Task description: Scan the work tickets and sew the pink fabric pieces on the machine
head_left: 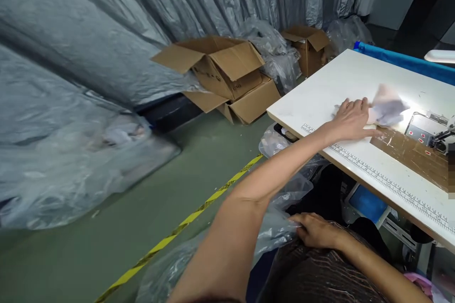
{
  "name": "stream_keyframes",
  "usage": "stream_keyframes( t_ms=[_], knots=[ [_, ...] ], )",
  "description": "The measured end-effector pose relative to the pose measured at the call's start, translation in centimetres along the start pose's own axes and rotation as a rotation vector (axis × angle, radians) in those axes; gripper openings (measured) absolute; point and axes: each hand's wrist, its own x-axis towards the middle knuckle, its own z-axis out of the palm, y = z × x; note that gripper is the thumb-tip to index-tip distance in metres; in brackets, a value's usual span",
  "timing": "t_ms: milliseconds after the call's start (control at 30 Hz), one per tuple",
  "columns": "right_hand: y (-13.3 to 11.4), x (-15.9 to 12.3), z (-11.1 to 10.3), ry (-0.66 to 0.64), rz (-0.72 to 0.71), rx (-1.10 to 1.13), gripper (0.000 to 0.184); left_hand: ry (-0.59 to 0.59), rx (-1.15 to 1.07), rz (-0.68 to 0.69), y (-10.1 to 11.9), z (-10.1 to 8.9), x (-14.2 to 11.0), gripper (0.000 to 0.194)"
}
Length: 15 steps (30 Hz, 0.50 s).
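L hand [350, 118]: palm down on the table, fingers a bit bent, thumb stuck out wide. Right up against the cloth, but can't tell if any's pinched under the palm tbh.
Cloth [389, 110]: pinkish + greyish, v. blurry, on the tabletop between L hand and the sewing machine [442, 139].
R hand [316, 229]: down low by the lap, fingers closed on the edge of a clear plastic bag [277, 234] — narrow grip.
Table [320, 80]: white top, ruler scale [386, 177] along the near edge, brown panel [408, 154] set in front of the machine.
Floor [185, 170]: green, w/ yellow-black tape [199, 213] running diagonally past the bag.
Boxes: big open cardboard box [234, 73] beyond the table's L corner, smaller box [308, 54] further back — plastic heaped btwn them.
Curtain [227, 0]: silvery, hangs behind the boxes.
Big bag, far L [71, 170]: see-thru, contents too blurry to ID.
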Motion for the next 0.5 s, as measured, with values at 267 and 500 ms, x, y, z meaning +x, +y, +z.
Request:
stream_keyframes(
  t_ms=[267,500],
  knots=[
    [-0.9,-0.5,-1.2,-0.223,-0.049,-0.048,0.047,0.480,-0.003,-0.324,-11.8,0.9,-18.6,0.087],
    [-1.9,0.8,-0.5,-0.277,-0.057,-0.049,0.044,-0.605,-0.198,-0.880,-11.8,10.4,-34.2,0.109]
  ],
)
